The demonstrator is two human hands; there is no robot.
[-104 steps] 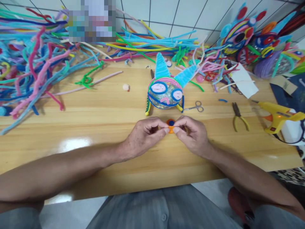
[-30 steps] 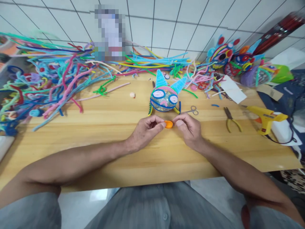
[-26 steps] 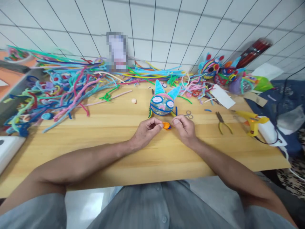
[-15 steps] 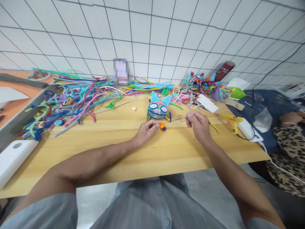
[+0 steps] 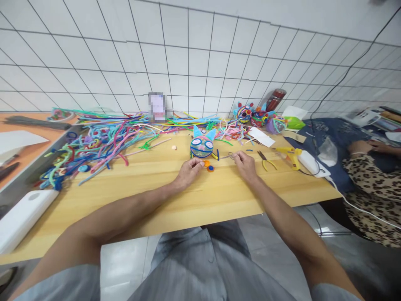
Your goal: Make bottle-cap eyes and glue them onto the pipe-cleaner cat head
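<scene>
My left hand (image 5: 189, 172) pinches an orange pipe cleaner piece (image 5: 206, 163). Just below it, a small blue and orange coil (image 5: 210, 169) shows; whether the two are joined I cannot tell. My right hand (image 5: 246, 166) has its fingers closed at the finger loops of small scissors (image 5: 231, 155), whose blades point left along the table. Behind both hands stands a round cat-like head (image 5: 202, 147) with blue fuzzy ears and ringed eyes. A short dark blue pipe cleaner (image 5: 218, 154) is beside it.
Pipe cleaners (image 5: 103, 146) heap at the left, near a white box-like device (image 5: 26, 219). Right of my hand are pliers (image 5: 266, 161), a yellow glue gun (image 5: 291, 156) and a white power strip (image 5: 313, 163). Decorated heads (image 5: 244, 113) stand at the back. Another person's sleeve (image 5: 369, 175) is far right.
My right hand has come down and left to the scissors' loops. My left hand keeps its pinch on the orange piece. The camera view has swung right, uncovering the pliers.
</scene>
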